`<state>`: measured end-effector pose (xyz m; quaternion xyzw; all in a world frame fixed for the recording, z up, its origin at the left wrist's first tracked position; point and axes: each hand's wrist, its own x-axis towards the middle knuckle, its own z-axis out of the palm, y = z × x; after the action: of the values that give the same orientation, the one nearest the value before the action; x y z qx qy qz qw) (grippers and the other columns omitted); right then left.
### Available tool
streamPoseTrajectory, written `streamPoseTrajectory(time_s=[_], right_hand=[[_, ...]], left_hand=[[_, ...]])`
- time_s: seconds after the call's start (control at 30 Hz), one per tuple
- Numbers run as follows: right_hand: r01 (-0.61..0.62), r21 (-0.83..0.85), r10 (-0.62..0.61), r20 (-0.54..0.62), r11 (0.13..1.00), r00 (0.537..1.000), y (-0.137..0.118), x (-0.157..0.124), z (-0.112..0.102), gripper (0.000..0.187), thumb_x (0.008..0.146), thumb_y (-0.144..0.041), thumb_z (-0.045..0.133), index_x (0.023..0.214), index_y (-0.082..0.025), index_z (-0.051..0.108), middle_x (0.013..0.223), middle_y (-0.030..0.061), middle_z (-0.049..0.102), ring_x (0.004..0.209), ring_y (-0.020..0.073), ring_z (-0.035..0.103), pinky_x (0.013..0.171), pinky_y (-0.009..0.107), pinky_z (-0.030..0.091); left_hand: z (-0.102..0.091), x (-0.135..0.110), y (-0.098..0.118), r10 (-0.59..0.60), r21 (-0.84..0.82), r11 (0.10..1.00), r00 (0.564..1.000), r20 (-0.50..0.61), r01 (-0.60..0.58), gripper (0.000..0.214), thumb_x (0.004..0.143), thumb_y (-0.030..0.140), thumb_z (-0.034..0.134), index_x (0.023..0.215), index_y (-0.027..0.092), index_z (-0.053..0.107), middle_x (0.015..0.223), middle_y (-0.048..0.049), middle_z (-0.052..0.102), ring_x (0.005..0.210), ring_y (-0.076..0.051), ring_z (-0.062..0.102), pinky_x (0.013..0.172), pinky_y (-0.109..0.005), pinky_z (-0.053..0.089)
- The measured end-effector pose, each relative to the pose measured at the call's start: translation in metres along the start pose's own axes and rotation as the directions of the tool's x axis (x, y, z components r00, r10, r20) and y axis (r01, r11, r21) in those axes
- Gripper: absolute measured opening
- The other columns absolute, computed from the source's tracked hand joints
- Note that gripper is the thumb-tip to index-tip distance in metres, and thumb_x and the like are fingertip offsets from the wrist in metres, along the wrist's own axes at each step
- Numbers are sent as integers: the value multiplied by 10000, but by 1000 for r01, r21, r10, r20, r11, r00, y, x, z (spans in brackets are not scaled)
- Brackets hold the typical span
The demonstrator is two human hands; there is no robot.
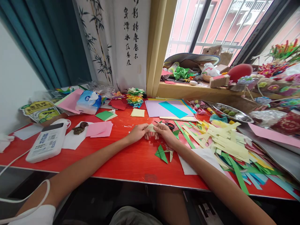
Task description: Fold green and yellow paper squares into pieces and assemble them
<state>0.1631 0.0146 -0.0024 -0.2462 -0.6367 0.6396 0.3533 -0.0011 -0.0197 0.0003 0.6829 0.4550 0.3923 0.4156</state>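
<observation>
Nearest, a folded green paper shape (161, 153) lies on the red tabletop (131, 162). Beyond, left hand (138, 132) and right hand (165, 133) both pinch a small pale-yellow paper piece (151, 127) just above the tabletop; likely light, thin, crease-prone, best gripped at edges.

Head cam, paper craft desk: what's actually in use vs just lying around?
In use: pale yellow paper, pinched by left hand and right hand; green folded pieces close below.
Lying about: scissors, tissue pack, white device, metal dish, pink sheets, strip pile.
</observation>
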Motion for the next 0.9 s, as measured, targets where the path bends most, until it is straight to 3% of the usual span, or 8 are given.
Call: streamPoseTrajectory(time_s=[0.17,0.3,0.43,0.6,0.77,0.9], right_hand=[[-7,58,10,-38,998,999,1,-1,0,218,797,-362,522,738,-156,482,648,14,609,466,77,533,447,184,384],[7,-68,-12,-71,998,997,-1,0,1,233,793,-391,515,736,-168,478,612,13,609,461,105,551,451,211,408],[-14,-158,4,-63,987,998,-4,-1,-1,224,782,-394,521,750,-175,484,546,-5,592,433,127,556,436,227,418],[-55,-167,47,-55,984,997,-6,-2,-1,200,771,-365,539,733,-172,503,539,-4,598,456,130,568,459,229,443],[-42,-133,23,-140,990,990,-6,-2,-1,180,730,-308,582,839,-190,501,520,-39,570,480,120,576,486,222,463],[-33,-99,20,-127,995,992,-7,-2,-2,189,706,-313,606,807,-195,498,534,-37,569,490,114,577,499,220,463]], left_hand=[[-4,-2,-1,-38,-60,998,995,-97,32,301,813,404,416,649,154,451,498,14,555,416,-96,513,463,-213,412],[-4,1,-5,-16,-57,998,991,-133,8,277,830,367,387,697,148,490,611,-11,603,554,-108,570,597,-239,457],[-3,4,-8,14,-19,1000,972,-236,-19,162,756,301,523,812,149,529,785,-18,605,723,-116,578,681,-235,450],[-2,1,-7,27,-92,995,984,-176,-44,177,732,289,555,817,152,483,738,14,556,552,-85,552,568,-229,444],[-2,1,-8,42,-89,994,978,-203,-61,158,738,275,550,806,145,491,718,19,549,552,-81,562,578,-221,438],[-3,2,-9,24,-98,994,981,-191,-44,184,730,279,560,839,141,506,733,12,562,543,-83,563,576,-225,443]])
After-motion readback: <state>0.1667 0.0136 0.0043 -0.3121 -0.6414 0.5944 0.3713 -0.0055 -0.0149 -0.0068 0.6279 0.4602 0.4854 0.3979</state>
